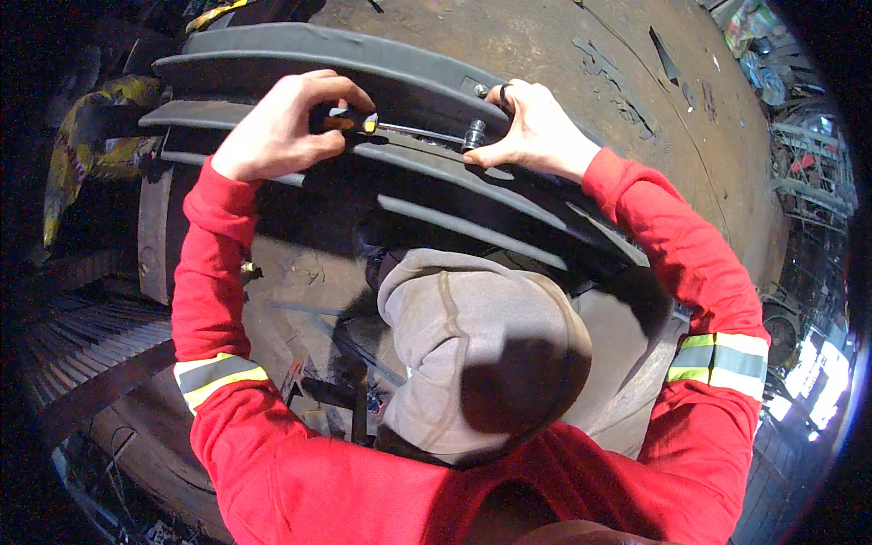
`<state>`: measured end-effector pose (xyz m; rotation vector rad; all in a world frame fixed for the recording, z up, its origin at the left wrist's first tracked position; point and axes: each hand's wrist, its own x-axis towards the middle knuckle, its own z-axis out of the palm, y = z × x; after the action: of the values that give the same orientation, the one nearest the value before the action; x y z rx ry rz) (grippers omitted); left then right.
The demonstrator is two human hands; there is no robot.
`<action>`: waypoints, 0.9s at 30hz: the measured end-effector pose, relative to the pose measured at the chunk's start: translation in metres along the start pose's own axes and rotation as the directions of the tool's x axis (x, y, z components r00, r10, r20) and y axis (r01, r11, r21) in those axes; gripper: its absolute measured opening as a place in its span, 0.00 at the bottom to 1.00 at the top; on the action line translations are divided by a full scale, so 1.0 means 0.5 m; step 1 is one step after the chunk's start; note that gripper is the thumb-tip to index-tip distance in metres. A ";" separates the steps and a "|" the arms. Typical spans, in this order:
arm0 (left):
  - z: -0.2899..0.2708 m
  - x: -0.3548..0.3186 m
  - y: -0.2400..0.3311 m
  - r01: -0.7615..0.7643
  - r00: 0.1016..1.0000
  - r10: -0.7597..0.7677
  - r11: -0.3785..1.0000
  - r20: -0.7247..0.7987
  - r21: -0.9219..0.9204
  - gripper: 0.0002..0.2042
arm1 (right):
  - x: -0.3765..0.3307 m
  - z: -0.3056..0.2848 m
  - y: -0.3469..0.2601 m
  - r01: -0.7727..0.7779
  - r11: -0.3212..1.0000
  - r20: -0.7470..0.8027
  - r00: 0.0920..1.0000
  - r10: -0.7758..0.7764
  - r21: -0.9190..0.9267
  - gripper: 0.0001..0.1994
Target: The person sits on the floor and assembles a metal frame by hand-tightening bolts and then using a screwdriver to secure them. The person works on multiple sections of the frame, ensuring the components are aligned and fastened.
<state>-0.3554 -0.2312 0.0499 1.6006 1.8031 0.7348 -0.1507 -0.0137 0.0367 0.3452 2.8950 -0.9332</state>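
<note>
A screwdriver [381, 125] with a black-and-yellow handle lies level across the dark curved metal fins [363, 54], its shaft ending at a small metal fitting [473, 136]. The left hand [277, 127] is closed around the handle. The right hand [531, 127], fingers curled, presses on the fin beside the fitting, thumb touching it. Behind rises a large rusty drum [563, 45]; red sleeves [672, 236] carry reflective bands.
</note>
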 end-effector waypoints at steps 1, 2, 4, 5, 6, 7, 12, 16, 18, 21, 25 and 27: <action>-0.009 0.000 -0.006 0.035 0.999 -0.034 0.999 0.033 -0.031 0.20 | 0.000 -0.002 -0.001 -0.013 1.000 0.026 1.000 0.013 0.015 0.33; -0.008 -0.002 -0.023 0.045 0.999 -0.048 0.971 -0.008 -0.235 0.19 | -0.001 0.001 0.004 -0.001 1.000 -0.001 1.000 0.001 0.002 0.33; -0.006 0.003 -0.044 0.044 0.981 -0.116 0.914 -0.154 -0.404 0.16 | -0.002 0.010 0.012 0.019 0.999 -0.057 0.998 -0.021 -0.026 0.34; -0.005 0.006 -0.051 0.081 0.967 -0.175 0.900 -0.185 -0.428 0.14 | -0.002 0.010 0.012 0.011 1.000 -0.039 0.999 -0.012 -0.018 0.34; 0.008 0.004 -0.053 0.185 0.943 -0.296 0.850 -0.155 -0.493 0.11 | 0.003 0.011 0.007 0.013 1.000 -0.014 1.000 -0.013 -0.006 0.34; 0.025 0.010 -0.045 0.193 0.939 -0.301 0.863 -0.167 -0.466 0.09 | 0.002 0.008 0.007 -0.002 1.000 0.003 1.000 0.002 -0.003 0.35; 0.057 0.018 -0.008 0.237 0.916 -0.308 0.932 -0.256 -0.274 0.11 | 0.001 0.006 0.009 -0.020 1.000 0.013 1.000 0.020 -0.020 0.35; 0.068 0.024 -0.013 0.195 0.859 -0.301 0.940 -0.415 -0.279 0.12 | 0.002 0.015 0.010 0.068 0.995 -0.092 0.993 -0.075 -0.075 0.32; 0.081 0.042 0.024 0.133 0.758 -0.386 0.881 -0.526 -0.454 0.14 | 0.006 -0.021 0.006 0.004 0.999 0.106 0.994 -0.009 0.039 0.30; 0.106 0.064 0.055 -0.097 0.543 -0.264 0.923 -0.797 -0.372 0.17 | 0.021 -0.038 0.018 -0.102 0.965 0.321 0.947 0.020 0.240 0.26; 0.110 0.108 0.145 -0.260 0.509 -0.264 0.860 -0.819 -0.439 0.13 | 0.040 -0.053 0.014 -0.242 0.955 0.412 0.898 0.154 0.171 0.26; 0.105 0.135 0.198 -0.356 0.470 -0.262 0.817 -0.843 -0.453 0.10 | 0.044 -0.061 0.009 -0.308 0.937 0.416 0.883 0.217 0.165 0.29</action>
<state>-0.2570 -0.1525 0.0838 0.8148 1.8140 2.2505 -0.1713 0.0120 0.0556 0.4912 2.3138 -1.1347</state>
